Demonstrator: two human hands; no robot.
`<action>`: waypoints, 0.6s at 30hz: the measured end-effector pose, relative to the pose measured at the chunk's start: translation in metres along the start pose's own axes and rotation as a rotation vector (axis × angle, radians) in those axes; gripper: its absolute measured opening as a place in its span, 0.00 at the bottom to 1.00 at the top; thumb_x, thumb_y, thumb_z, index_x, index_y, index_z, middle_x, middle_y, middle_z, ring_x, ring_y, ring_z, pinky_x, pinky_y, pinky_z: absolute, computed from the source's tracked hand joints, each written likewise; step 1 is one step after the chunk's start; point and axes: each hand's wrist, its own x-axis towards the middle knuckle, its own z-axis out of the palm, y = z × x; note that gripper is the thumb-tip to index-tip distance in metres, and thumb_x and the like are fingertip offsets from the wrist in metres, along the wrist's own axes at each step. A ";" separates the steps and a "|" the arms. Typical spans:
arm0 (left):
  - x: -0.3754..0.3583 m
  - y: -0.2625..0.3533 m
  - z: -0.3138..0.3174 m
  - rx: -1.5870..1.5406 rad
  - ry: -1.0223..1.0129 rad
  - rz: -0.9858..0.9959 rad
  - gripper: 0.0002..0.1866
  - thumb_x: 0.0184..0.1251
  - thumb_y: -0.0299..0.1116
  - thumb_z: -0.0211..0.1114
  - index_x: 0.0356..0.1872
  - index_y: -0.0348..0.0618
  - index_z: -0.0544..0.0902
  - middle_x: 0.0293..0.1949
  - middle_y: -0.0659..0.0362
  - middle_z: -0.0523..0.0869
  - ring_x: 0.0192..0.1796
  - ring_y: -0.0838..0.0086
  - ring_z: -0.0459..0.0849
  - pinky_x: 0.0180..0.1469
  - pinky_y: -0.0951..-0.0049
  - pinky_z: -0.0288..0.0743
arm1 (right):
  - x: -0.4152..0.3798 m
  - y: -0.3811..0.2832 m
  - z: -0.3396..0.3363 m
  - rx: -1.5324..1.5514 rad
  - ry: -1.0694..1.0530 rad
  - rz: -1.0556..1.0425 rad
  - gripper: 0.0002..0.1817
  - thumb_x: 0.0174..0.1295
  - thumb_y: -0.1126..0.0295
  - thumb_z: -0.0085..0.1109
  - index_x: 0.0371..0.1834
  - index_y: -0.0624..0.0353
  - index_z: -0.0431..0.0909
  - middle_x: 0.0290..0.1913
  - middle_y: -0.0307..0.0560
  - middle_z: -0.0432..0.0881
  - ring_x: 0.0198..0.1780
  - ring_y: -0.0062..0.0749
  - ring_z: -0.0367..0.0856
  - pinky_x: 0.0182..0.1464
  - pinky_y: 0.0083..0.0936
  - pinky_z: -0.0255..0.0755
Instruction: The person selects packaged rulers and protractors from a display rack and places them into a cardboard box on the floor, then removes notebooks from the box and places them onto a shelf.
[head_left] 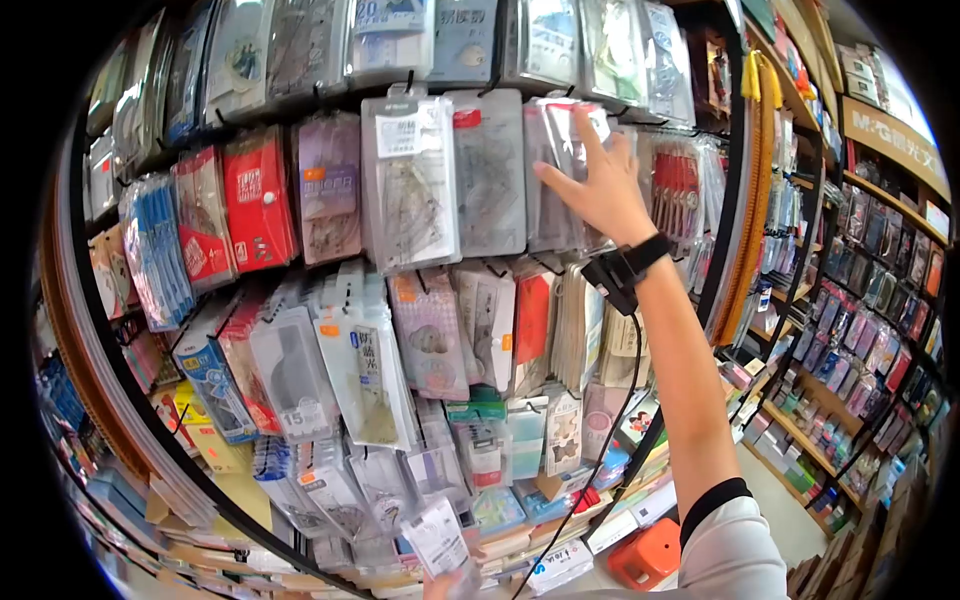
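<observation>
My right hand reaches up to the rack, its fingers spread over a clear plastic packet with a red and white label. The fingers seem to rest on the packet's front without closing round it. Beside it hang a grey packet and a clear ruler-set packet with a white label. Low at the bottom edge, my left hand is only partly visible, closed on a clear packet with a white printed label. Most of that hand is cut off by the frame.
Rows of hanging packets fill the rack, including a red packet at left. A black cable runs down from the wrist device. An orange stool stands on the floor at lower right. More shelves line the right side.
</observation>
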 end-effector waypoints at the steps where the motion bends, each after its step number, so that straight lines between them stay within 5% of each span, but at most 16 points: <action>1: -0.010 0.018 0.029 -0.048 0.113 0.017 0.16 0.65 0.32 0.55 0.51 0.35 0.76 0.43 0.57 0.82 0.32 0.81 0.79 0.32 0.84 0.71 | -0.013 -0.003 0.002 -0.057 0.084 -0.086 0.45 0.52 0.47 0.62 0.72 0.49 0.54 0.64 0.77 0.54 0.67 0.65 0.54 0.65 0.49 0.55; 2: -0.015 0.032 0.048 -0.099 0.234 0.040 0.16 0.66 0.33 0.55 0.51 0.35 0.76 0.43 0.56 0.82 0.31 0.82 0.79 0.30 0.84 0.71 | -0.029 -0.008 0.004 -0.102 0.165 -0.178 0.46 0.52 0.49 0.64 0.71 0.52 0.54 0.65 0.76 0.53 0.67 0.64 0.52 0.66 0.50 0.52; 4: 0.003 0.038 0.045 -0.198 -0.027 0.218 0.44 0.60 0.57 0.51 0.66 0.28 0.57 0.49 0.44 0.78 0.44 0.59 0.81 0.46 0.63 0.76 | -0.078 -0.035 -0.009 0.096 0.129 -0.295 0.43 0.51 0.55 0.67 0.69 0.55 0.59 0.67 0.71 0.53 0.66 0.63 0.55 0.66 0.48 0.53; 6: 0.000 0.056 0.056 -0.097 0.043 0.318 0.45 0.62 0.64 0.43 0.67 0.30 0.57 0.55 0.41 0.74 0.46 0.55 0.80 0.47 0.59 0.77 | -0.139 -0.056 -0.022 0.345 -0.136 -0.352 0.39 0.49 0.60 0.68 0.67 0.56 0.63 0.68 0.65 0.55 0.66 0.59 0.57 0.66 0.45 0.54; 10: 0.002 0.104 0.064 -0.150 -0.278 0.291 0.41 0.63 0.57 0.46 0.66 0.29 0.58 0.62 0.37 0.67 0.54 0.56 0.77 0.53 0.59 0.75 | -0.247 -0.084 -0.033 0.787 -0.593 -0.372 0.36 0.49 0.67 0.68 0.65 0.56 0.66 0.64 0.60 0.62 0.63 0.52 0.62 0.61 0.38 0.61; 13: 0.003 0.136 0.091 -0.099 -0.286 0.144 0.38 0.66 0.53 0.44 0.66 0.28 0.59 0.64 0.36 0.64 0.61 0.53 0.72 0.60 0.57 0.70 | -0.305 -0.091 -0.010 1.291 -0.755 -0.005 0.39 0.48 0.70 0.70 0.66 0.57 0.62 0.61 0.57 0.65 0.56 0.42 0.69 0.52 0.32 0.68; 14: 0.006 0.141 0.101 -0.063 -0.249 0.163 0.33 0.70 0.49 0.46 0.65 0.28 0.61 0.64 0.40 0.67 0.61 0.56 0.73 0.60 0.59 0.70 | -0.330 -0.092 0.000 1.414 -0.754 0.186 0.41 0.48 0.73 0.70 0.66 0.59 0.59 0.56 0.52 0.71 0.46 0.31 0.74 0.43 0.25 0.71; 16: 0.012 0.143 0.111 0.238 -0.007 0.185 0.29 0.71 0.44 0.51 0.64 0.31 0.63 0.61 0.45 0.71 0.60 0.62 0.74 0.60 0.61 0.70 | -0.344 -0.095 -0.002 1.643 -0.783 0.434 0.39 0.50 0.74 0.69 0.65 0.62 0.58 0.51 0.49 0.75 0.36 0.25 0.75 0.40 0.22 0.71; 18: 0.025 0.144 0.140 0.301 -0.057 0.283 0.26 0.70 0.40 0.55 0.62 0.33 0.64 0.58 0.52 0.74 0.60 0.68 0.73 0.61 0.65 0.68 | -0.344 -0.088 -0.007 1.705 -0.744 0.495 0.35 0.54 0.78 0.64 0.64 0.66 0.57 0.48 0.49 0.78 0.39 0.23 0.78 0.39 0.19 0.72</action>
